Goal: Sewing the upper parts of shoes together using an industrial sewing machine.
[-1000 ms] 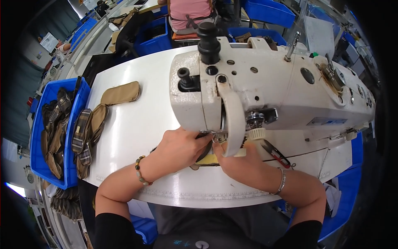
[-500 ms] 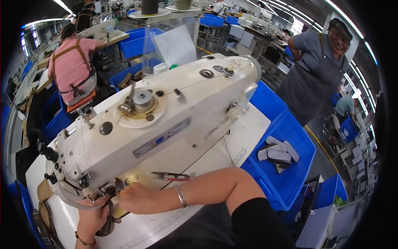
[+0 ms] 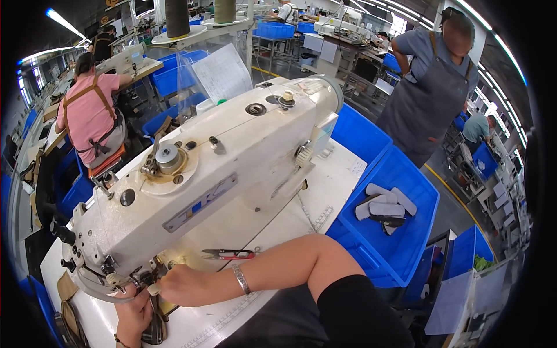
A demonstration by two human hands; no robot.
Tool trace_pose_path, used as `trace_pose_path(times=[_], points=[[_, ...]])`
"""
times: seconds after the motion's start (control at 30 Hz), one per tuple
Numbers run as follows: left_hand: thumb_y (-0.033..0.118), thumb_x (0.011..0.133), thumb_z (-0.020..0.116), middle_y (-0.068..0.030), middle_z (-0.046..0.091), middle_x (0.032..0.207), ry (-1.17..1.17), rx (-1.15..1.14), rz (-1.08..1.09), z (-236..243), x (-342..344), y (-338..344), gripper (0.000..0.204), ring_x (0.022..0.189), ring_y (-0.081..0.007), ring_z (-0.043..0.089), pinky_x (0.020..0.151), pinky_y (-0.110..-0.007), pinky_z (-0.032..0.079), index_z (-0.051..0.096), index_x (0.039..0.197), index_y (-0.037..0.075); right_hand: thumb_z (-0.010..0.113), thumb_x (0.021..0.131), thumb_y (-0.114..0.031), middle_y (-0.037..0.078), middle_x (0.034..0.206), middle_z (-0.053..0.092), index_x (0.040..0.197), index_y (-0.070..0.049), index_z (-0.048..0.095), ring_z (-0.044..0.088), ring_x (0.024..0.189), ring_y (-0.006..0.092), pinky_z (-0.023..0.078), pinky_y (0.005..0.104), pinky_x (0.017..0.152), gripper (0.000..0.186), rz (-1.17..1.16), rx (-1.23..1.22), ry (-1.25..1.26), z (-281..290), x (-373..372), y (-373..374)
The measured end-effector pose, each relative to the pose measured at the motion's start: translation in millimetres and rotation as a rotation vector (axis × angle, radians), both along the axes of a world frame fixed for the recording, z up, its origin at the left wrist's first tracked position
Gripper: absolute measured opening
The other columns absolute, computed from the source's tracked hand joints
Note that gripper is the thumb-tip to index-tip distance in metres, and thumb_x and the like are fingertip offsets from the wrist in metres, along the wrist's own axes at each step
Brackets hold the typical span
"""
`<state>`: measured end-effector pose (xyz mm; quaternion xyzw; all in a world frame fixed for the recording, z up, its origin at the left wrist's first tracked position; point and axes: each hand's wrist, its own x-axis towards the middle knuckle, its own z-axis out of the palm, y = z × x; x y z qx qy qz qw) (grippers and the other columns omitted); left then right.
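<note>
A white industrial sewing machine [image 3: 203, 197] stretches across the table in front of me. My left hand [image 3: 133, 313] is under its needle end, fingers drawn together near the needle; what they pinch, if anything, is too small to make out. Beside it hangs a dark brown striped fabric piece [image 3: 155, 327] at the table's front edge. My right hand [image 3: 181, 285] is closed right by the needle area, its fingertips hidden behind the knuckles and a pale round knob [image 3: 154, 289]. Thread snips with a red handle [image 3: 235, 254] lie on the table beyond my right forearm.
Right of the table, a blue bin [image 3: 400, 249] holds several grey and dark padded pieces [image 3: 386, 207]. More brown pieces [image 3: 68, 310] lie at the left edge. A person in a dark apron [image 3: 420, 95] stands beyond the bins; another in pink [image 3: 93, 113] sits at the left.
The whole view has shifted, so the machine sits a little further left and lower. Both hands stay at the needle end. The standing person's head has tipped down.
</note>
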<state>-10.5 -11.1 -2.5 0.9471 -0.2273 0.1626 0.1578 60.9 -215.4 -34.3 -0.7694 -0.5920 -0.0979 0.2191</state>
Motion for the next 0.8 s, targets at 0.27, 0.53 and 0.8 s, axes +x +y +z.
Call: trace_pose_path(times=[0.27, 0.53, 0.8], points=[[-0.002, 0.07, 0.061, -0.0115, 0.062, 0.086, 0.041, -0.008, 0.016, 0.9, -1.6, -8.4, 0.032, 0.074, -0.0316, 0.057, 0.066, -0.042, 0.044, 0.074, 0.099, 0.003, 0.065, 0.065, -0.007, 0.015, 0.065, 0.061, 0.065, 0.003, 0.063, 0.066, 0.058, 0.027, 0.051, 0.0381, 0.049, 0.01, -0.024, 0.067, -0.006, -2.4, -0.8, -0.6], [0.0, 0.065, 0.061, -0.0104, 0.06, 0.084, -0.199, 0.122, -0.141, 3.8, 4.2, -6.2, 0.033, 0.076, -0.0316, 0.057, 0.065, -0.043, 0.044, 0.073, 0.095, 0.005, 0.064, 0.066, -0.008, 0.015, 0.063, 0.061, 0.064, 0.002, 0.062, 0.065, 0.058, 0.0285, 0.05, 0.0392, 0.049, 0.01, -0.025, 0.138, -0.009, -9.1, -1.9, 2.6], [-0.001, 0.067, 0.057, -0.012, 0.055, 0.076, -0.035, 0.101, -0.009, 2.9, 4.9, -8.4, 0.031, 0.071, -0.0344, 0.056, 0.062, -0.043, 0.042, 0.072, 0.094, 0.005, 0.064, 0.064, -0.009, 0.015, 0.062, 0.061, 0.061, 0.001, 0.062, 0.065, 0.057, 0.0289, 0.049, 0.0402, 0.048, 0.01, -0.002, 0.164, 0.001, -6.7, -0.2, 0.9]])
